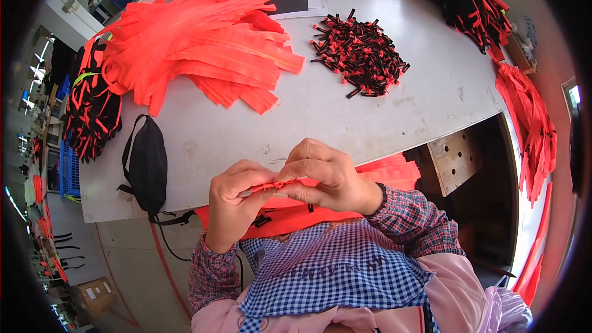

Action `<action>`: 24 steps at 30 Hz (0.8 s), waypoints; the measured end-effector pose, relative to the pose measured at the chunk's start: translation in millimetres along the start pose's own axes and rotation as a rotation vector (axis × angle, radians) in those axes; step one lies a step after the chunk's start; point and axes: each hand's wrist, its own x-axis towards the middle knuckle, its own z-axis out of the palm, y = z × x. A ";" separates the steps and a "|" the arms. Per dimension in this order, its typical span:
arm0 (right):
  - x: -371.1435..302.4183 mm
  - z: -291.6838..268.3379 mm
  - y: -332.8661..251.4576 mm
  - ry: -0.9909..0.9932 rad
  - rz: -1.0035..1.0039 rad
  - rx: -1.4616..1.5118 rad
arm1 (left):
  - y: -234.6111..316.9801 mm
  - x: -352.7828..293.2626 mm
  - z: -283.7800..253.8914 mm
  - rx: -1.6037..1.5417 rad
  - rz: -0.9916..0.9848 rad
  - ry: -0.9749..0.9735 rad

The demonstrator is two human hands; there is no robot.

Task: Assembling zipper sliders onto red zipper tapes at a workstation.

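Observation:
Between the fingertips of my left hand (239, 196) and my right hand (320, 176), an end of orange-red zipper tape (275, 185) is pinched in front of my body. Both hands are closed, thumbs against forefingers, nearly touching each other. The fingers hide most of the held end. Below them, more orange-red zipper tape (336, 215) lies across my lap, with small black pulls (262, 219) on it. A heap of small black-and-red zipper sliders with pulls (359, 54) is spread on the table beyond my hands.
A big fanned pile of orange-red tapes (203, 43) covers the table's far left. A black pouch (148, 166) lies near its front edge. Tied black-and-red bundles (92, 105) hang at the left, another (459, 3) at the far right. An open compartment with a perforated board (455, 155) is at right.

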 end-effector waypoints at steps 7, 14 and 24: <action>-2.6 -0.8 1.7 -0.031 -0.007 0.031 | 4.3 1.4 -2.1 0.083 0.013 -0.041; -0.4 -3.3 2.4 -0.050 0.041 0.135 | 6.1 1.2 6.5 -0.030 -0.048 0.006; -1.7 2.9 6.2 -0.077 0.115 0.288 | 2.0 0.3 4.1 0.035 -0.086 -0.057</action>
